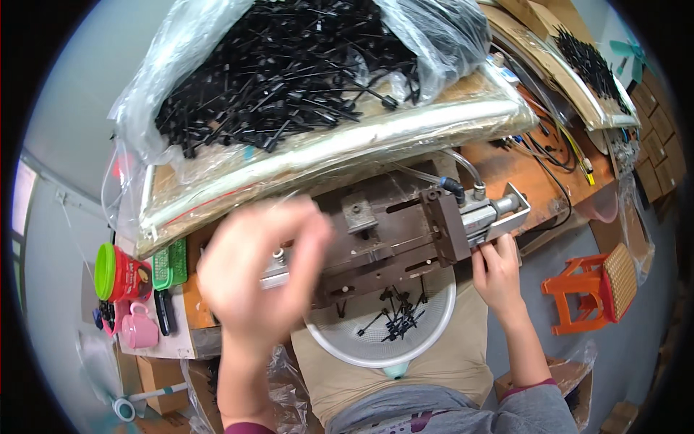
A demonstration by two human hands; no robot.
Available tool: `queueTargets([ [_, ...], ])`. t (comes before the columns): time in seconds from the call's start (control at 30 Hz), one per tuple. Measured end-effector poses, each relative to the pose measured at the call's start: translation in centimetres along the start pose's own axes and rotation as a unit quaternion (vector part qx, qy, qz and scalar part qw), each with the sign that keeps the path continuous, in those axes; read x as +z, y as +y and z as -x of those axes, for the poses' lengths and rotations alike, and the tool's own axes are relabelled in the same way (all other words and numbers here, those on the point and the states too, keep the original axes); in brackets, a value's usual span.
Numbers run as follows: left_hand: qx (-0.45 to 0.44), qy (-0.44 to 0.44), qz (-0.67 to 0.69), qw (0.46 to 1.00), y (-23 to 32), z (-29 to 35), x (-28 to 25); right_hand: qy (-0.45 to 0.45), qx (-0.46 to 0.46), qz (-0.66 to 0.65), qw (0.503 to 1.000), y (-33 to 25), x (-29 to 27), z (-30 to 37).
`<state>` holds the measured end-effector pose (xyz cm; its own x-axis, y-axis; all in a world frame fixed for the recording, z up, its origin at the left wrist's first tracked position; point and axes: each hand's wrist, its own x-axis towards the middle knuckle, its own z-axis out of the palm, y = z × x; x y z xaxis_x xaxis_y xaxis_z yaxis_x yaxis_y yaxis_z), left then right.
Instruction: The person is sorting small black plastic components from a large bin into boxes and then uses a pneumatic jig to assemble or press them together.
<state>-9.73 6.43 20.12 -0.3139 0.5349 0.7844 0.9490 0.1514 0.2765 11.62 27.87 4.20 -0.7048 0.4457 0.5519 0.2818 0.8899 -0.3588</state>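
Observation:
My left hand (264, 267), smeared by motion, is raised over the left end of a dark metal fixture (376, 260). Its fingers look curled, but whether they hold anything is unclear. At the fixture's right end, the bent fingers of my right hand (500, 278) press against the near side of a silver air cylinder (486, 217); the fingertips are partly hidden. A small metal block (358, 212) sits on the fixture. Below the front edge, a white mesh basket (361, 356) rests on my lap, with several black stemmed plastic parts (394, 318) inside.
Beyond the fixture, a plastic-lined tray (347, 137) carries a big heap of black parts (289, 72). At left stand a red tub (130, 278), a green basket (171, 264) and a pink mug (139, 329). Cables (553, 148) lie at right, above an orange stool (585, 293).

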Motion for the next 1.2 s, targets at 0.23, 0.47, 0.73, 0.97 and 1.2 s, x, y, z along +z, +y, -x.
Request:
queueTargets([
  [0.23,-0.082,-0.064,-0.135,0.985,-7.1,-4.9,1.9,-0.055,0.025,-0.102,0.993,-3.0,-5.0,4.9],
  [0.47,-0.15,-0.101,-0.061,0.982,-8.5,-5.5,3.1,-0.065,-0.058,-0.324,0.942,-8.3,-6.2,2.0],
  [0.73,-0.261,-0.168,0.135,0.941,-5.8,-5.8,-0.7,-0.149,-0.162,-0.199,0.955,-10.9,-1.6,-3.5],
  [0.97,-0.328,-0.163,0.318,0.874,-5.9,-4.8,-2.6,-0.17,-0.271,0.004,0.947,-12.4,-2.0,-5.5],
  [1.2,-0.262,-0.053,0.31,0.912,-3.3,-1.1,-2.9,-0.184,-0.285,0.044,0.94,-13.1,-2.4,-6.2],
])
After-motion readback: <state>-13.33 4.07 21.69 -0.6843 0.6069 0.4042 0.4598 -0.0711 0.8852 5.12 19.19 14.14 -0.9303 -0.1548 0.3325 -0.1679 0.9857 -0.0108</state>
